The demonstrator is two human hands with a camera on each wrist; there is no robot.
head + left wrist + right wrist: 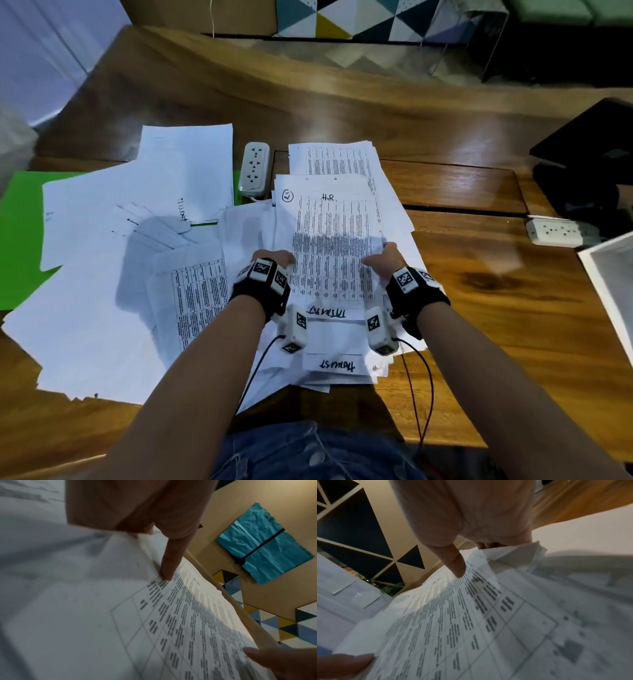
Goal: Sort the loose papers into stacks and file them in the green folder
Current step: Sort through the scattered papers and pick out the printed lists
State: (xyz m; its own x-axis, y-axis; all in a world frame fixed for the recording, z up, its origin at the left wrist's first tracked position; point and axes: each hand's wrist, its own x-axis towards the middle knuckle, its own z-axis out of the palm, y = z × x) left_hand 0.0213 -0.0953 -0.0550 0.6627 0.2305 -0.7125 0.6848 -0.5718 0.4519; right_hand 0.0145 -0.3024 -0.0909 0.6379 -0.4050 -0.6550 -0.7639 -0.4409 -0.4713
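At the near middle of the worktop [479, 274]: printed sheet [329, 246], long axis running near to far
Left hand [274, 262]: pinches the sheet's left edge, thumb on top
Right hand [385, 258]: pinches its right edge likewise
Green folder [20, 240]: far left under loose papers [102, 274], so the left hand is nearer
Wrist views: show each thumb [169, 563] pressing the print; the folder is out of their sight

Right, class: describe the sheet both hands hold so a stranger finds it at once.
On the wooden table, find the paper heap. The held sheet lies centre-right, between the left hand and right hand. Only it has "H.R" handwritten above its table and a circled mark top-left.
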